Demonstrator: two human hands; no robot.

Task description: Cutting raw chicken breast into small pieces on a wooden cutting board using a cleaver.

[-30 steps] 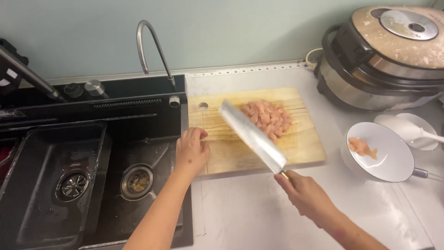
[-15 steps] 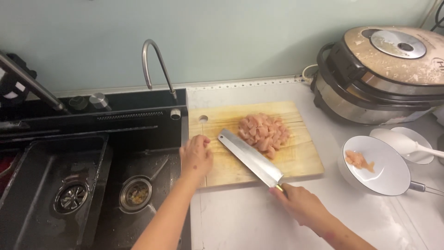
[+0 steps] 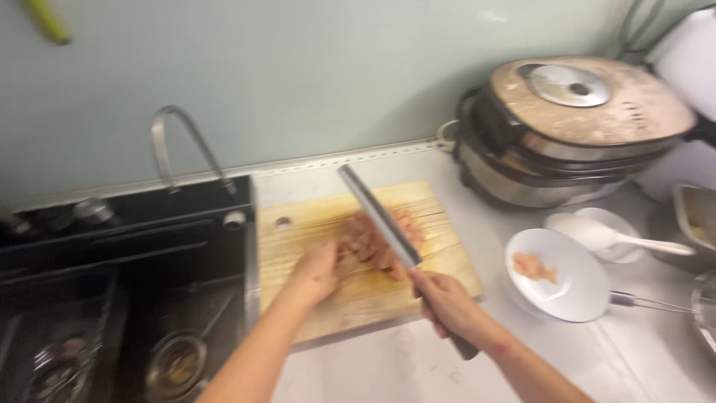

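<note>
cleaver (image 3: 377, 213) now over meat (image 3: 377, 240) | two hands | one board (image 3: 440, 257)

No package, label, sign or screen can be made out in this view; the one possible marking is a small patch of pale dots on the lid of the rice cooker (image 3: 574, 127), right of its round steel cap, too blurred to tell whether it is a label or vent holes.
</note>
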